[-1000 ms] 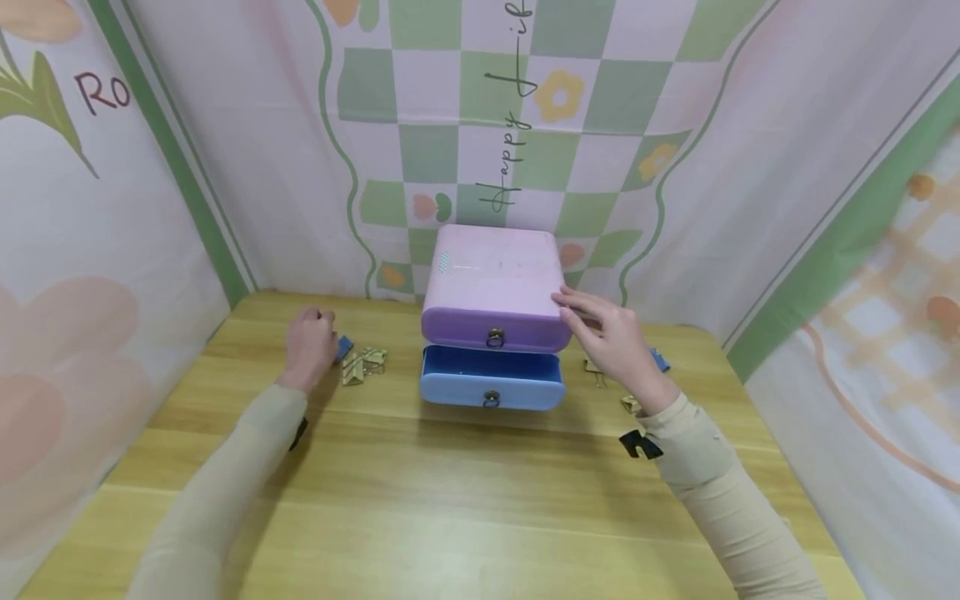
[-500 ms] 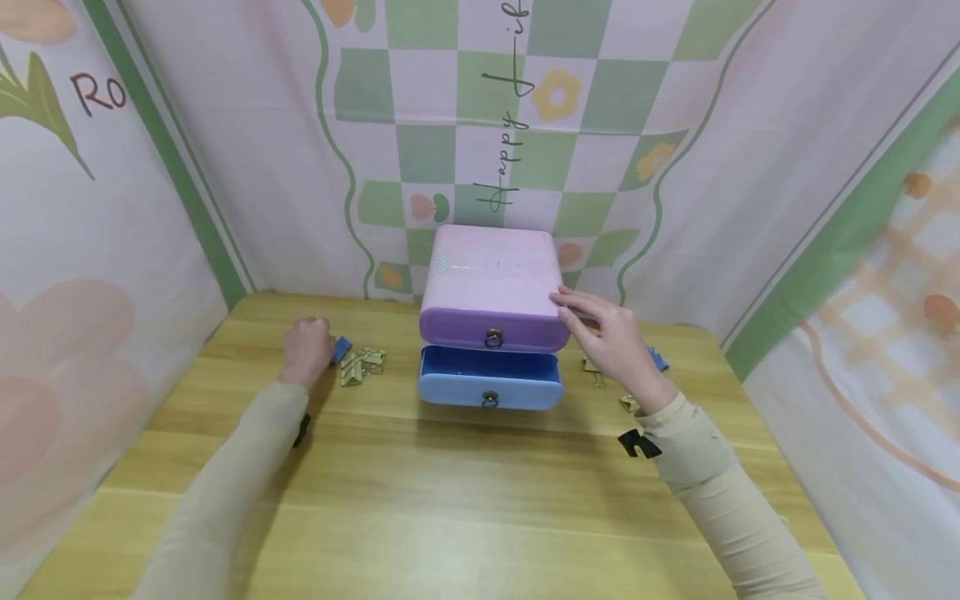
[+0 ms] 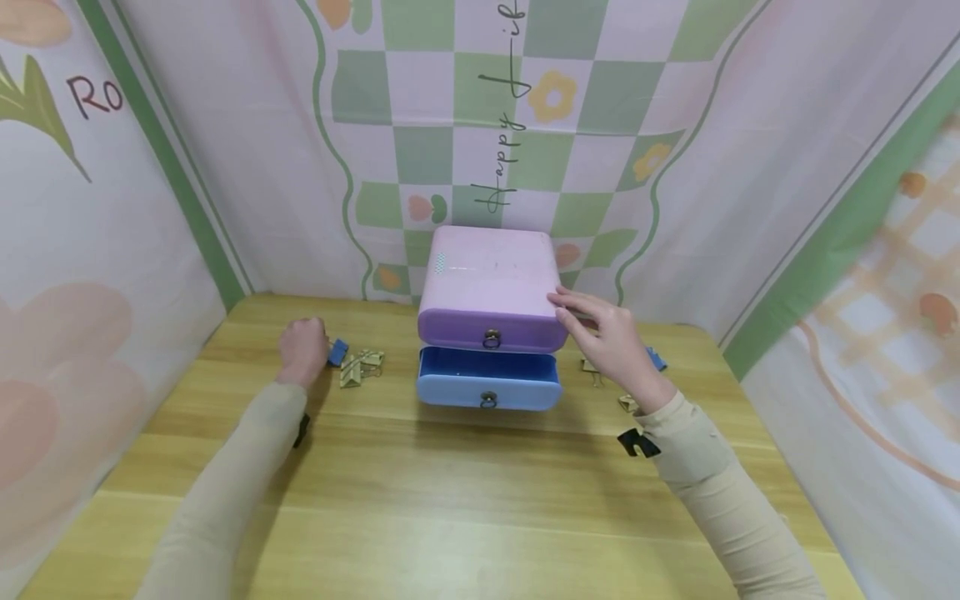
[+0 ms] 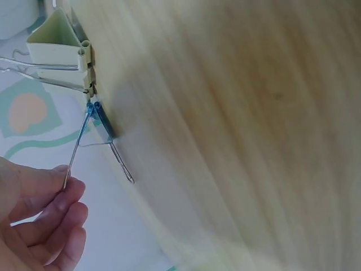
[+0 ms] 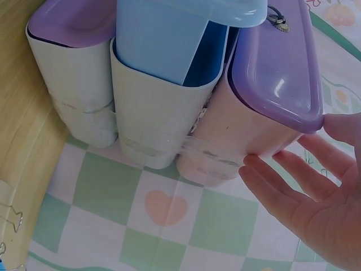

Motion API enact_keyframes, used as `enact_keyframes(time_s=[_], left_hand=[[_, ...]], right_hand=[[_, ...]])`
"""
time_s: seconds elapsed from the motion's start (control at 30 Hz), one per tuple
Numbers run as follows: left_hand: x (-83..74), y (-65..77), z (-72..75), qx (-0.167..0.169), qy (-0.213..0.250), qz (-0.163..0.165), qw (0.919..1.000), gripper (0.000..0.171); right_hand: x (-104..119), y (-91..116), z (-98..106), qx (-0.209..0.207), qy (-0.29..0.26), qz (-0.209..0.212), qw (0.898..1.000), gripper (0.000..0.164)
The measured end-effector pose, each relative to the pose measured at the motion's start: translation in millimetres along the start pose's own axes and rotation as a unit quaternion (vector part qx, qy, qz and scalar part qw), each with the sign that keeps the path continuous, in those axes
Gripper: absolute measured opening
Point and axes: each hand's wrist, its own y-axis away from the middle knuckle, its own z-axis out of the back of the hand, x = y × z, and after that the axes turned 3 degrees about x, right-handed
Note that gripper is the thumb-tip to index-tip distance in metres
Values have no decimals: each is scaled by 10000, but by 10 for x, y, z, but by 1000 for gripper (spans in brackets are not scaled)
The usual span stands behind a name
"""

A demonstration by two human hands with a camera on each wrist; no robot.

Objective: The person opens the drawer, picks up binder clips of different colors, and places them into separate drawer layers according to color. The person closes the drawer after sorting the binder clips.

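My left hand point(image 3: 302, 352) pinches a wire handle of a blue binder clip point(image 4: 101, 121) between thumb and fingertips. The clip's other handle points away, spread apart from the pinched one. Right beside it is a cream binder clip point(image 4: 56, 53), and the clip sits close to the tabletop. My right hand point(image 3: 618, 350) lies with fairly straight fingers against the upper right edge of a small drawer unit point(image 3: 491, 271). In the right wrist view the thumb point(image 5: 341, 129) touches the purple drawer front's corner. A light blue drawer point(image 3: 487, 392) is pulled out beneath the purple drawer point(image 3: 461, 332).
More cream clips point(image 3: 362, 367) lie left of the drawer unit. Right of it, another blue clip point(image 3: 657, 358) and a cream clip point(image 3: 628, 404) are partly behind the right hand and wrist. A patterned cloth point(image 3: 423, 150) hangs behind the wooden table point(image 3: 465, 508).
My left hand has shifted slightly down toward the body, and more of the blue clip shows beside it. The right hand keeps its place on the drawer unit.
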Motion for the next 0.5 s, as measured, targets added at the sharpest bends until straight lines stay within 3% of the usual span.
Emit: enact_keyframes(time_s=[0.23,0.5], left_hand=[[-27,16,55,126,141,16,9998,15],[-101,73,120,575,404,-12,9975,22]], right_hand=[[20,-1,1,27,15,9,10000,31],[10,-2,0,26,53,34,10000,31]])
